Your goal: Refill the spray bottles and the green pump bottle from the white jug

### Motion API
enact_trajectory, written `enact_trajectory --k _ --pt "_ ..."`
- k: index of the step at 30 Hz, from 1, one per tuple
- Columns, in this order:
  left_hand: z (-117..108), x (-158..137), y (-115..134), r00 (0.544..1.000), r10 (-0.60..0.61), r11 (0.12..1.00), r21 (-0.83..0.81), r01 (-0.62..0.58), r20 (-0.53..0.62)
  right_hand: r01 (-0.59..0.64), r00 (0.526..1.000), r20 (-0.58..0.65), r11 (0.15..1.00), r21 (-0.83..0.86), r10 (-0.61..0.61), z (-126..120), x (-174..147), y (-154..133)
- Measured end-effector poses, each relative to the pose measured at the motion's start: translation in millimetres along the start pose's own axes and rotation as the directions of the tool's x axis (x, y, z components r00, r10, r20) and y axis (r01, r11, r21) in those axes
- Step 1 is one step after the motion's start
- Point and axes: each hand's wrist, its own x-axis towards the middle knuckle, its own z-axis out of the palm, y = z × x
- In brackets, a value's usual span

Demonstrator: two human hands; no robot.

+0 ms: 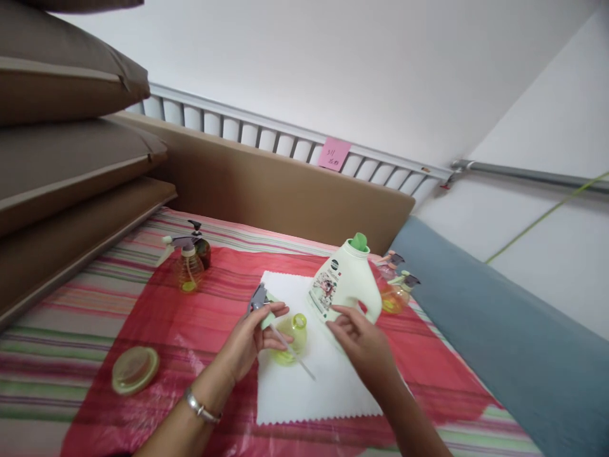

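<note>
My left hand (250, 336) is closed around a grey and light-green trigger sprayer head (259, 298). Its thin clear dip tube (297, 358) slants down to the right, in front of an uncapped yellow-green bottle (289, 346). The bottle stands on a white cloth (299, 397) with zigzag edges, just beyond my left fingertips. My right hand (359, 339) hovers near the lower part of a pale-green jug (340, 285), fingers loosely bent and apart, with nothing visible in them. A green piece (359, 241) shows in the jug's mouth.
On the red plastic sheet (157, 317) lie a round yellowish lid (135, 369) and, farther back left, an amber spray bottle (189, 270) and a dark pump bottle (202, 247). More spray bottles (396, 297) stand behind the jug. Brown cushions (71, 158) are stacked at left; a brown board (285, 184) borders the back.
</note>
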Motion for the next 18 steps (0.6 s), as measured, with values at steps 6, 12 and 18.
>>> enact_trajectory --k 6,12,18 --pt "3.1 1.2 0.8 0.995 0.076 0.997 0.015 -0.075 -0.062 -0.203 0.875 -0.390 0.949 0.243 0.287 -37.8 12.0 67.4" --pt "4.7 -0.5 -0.9 0.987 0.145 0.989 0.051 -0.142 -0.073 -0.222 0.926 -0.243 0.936 0.272 0.290 -6.8 33.2 86.7" --pt "4.9 0.7 -1.5 0.985 0.165 0.986 0.041 -0.163 -0.053 -0.246 0.910 -0.301 0.955 0.162 0.286 -30.1 38.2 75.7"
